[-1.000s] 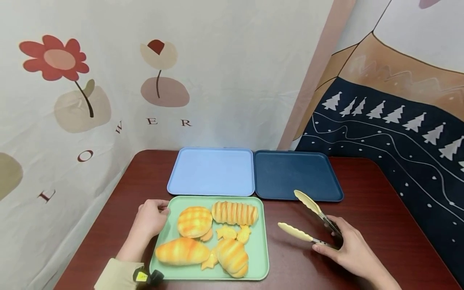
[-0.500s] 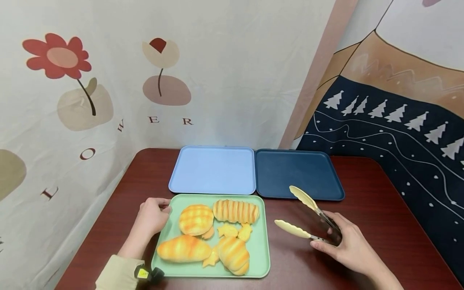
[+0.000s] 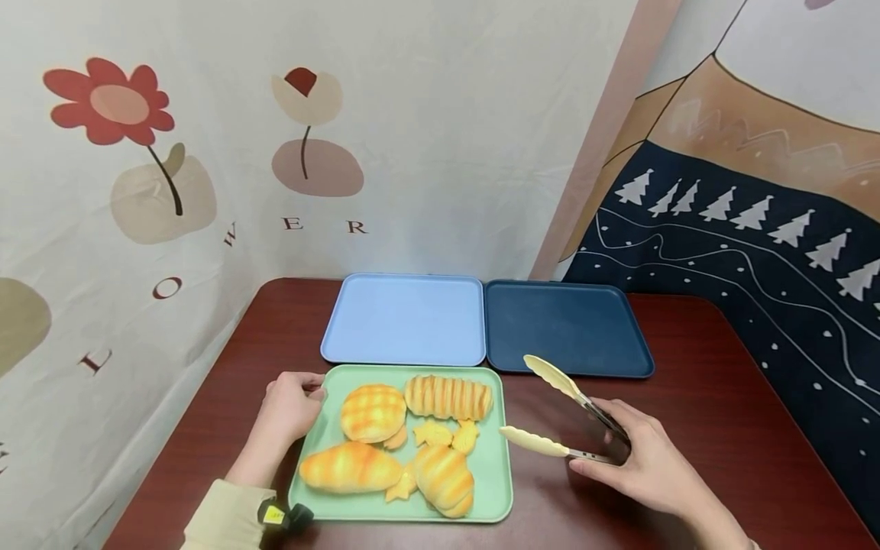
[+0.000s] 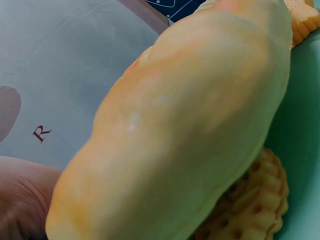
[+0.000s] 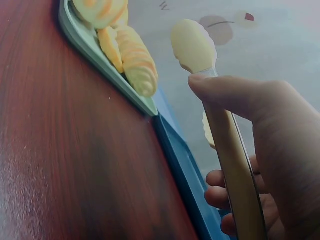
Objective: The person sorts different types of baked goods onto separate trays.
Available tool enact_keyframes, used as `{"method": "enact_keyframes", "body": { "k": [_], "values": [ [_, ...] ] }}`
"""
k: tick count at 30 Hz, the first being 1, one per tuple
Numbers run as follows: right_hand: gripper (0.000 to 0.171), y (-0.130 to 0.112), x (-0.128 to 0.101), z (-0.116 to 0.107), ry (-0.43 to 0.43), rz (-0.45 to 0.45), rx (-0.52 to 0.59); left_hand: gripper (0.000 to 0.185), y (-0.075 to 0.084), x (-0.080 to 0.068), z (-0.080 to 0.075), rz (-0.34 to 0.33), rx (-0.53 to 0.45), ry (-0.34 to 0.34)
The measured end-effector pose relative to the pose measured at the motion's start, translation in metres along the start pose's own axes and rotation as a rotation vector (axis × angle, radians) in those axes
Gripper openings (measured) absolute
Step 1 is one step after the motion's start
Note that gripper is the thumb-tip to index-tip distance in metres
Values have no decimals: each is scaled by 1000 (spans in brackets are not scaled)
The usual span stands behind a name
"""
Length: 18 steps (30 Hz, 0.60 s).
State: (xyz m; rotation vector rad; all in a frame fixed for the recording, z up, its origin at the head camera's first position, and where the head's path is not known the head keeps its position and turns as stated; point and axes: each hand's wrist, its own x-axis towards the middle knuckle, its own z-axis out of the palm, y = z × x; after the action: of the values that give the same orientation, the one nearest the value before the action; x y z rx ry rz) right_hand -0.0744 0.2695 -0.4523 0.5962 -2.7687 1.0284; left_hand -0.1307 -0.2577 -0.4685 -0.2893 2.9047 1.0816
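My left hand [image 3: 289, 405] holds the left rim of a green tray [image 3: 491, 485] near its far corner. On this tray lie a round bun [image 3: 373, 412], a ridged roll [image 3: 448, 397], a long bread [image 3: 351, 467], a croissant-like bread [image 3: 443, 480] and several small biscuits [image 3: 433, 433], one star-shaped [image 3: 402, 485]. The long bread [image 4: 170, 130] fills much of the left wrist view. With thumb and fingers, my right hand [image 3: 635, 462] grips cream-tipped metal tongs [image 3: 550, 376], their arms spread with nothing between. The nearer tip overlaps the tray's right rim in the head view.
Behind the green tray, a light blue tray [image 3: 406, 321] and a dark blue tray [image 3: 567, 328] stand side by side on the dark red table [image 3: 701, 382]. A printed curtain [image 3: 440, 153] hangs along the table's back and left.
My right hand has moved left with the tongs, bringing their tips closer to the green tray. The left hand stays at the tray's rim, and the breads keep their places.
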Motion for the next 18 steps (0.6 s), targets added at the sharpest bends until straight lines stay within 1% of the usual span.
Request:
{"method": "enact_keyframes", "body": {
  "k": [6, 13, 18],
  "values": [
    [73, -2, 7, 6, -30, -48, -1, 28, -1, 1, 2, 22, -8, 12],
    [77, -4, 14, 9, -86, -27, -32, 29, 0, 1, 2, 17, -12, 11],
    [78, -6, 19, 12, -110, -28, -59, 30, -1, 1, 2, 26, -2, 18]
  ]
}}
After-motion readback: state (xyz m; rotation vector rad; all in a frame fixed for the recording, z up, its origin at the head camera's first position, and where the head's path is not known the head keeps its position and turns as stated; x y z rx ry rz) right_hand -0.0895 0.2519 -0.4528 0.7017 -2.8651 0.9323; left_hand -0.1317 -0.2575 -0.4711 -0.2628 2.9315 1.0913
